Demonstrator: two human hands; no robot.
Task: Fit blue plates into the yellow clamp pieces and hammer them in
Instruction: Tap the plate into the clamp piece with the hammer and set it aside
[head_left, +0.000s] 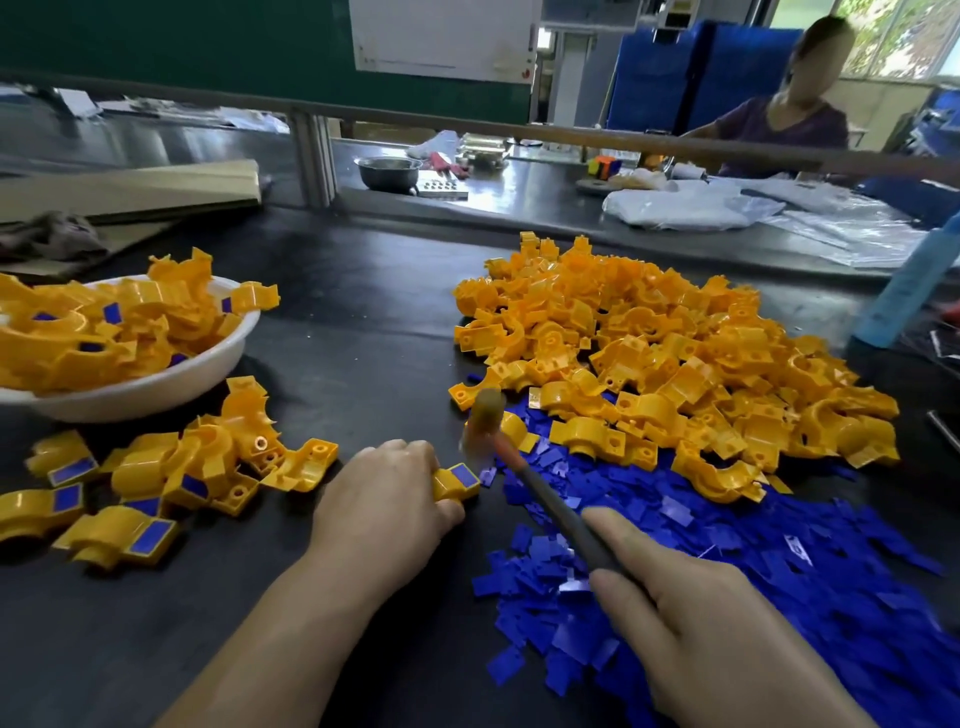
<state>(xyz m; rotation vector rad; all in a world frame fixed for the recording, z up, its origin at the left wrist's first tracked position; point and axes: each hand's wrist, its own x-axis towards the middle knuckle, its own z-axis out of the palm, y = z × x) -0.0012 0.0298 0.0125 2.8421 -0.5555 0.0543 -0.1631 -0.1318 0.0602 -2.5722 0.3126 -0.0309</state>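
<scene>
yellow clamp piece (451, 484) — blue plate (464, 475) seated, left hand (387, 493) pinning

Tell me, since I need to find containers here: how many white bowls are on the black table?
1: the white bowl sits at the left edge, heaped with yellow clamp pieces. None other shows.

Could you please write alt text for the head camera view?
A left hand steadies a yellow clamp piece holding a blue plate while the right hand swings a hammer. Loose blue plates and yellow clamps lie nearby.
</scene>
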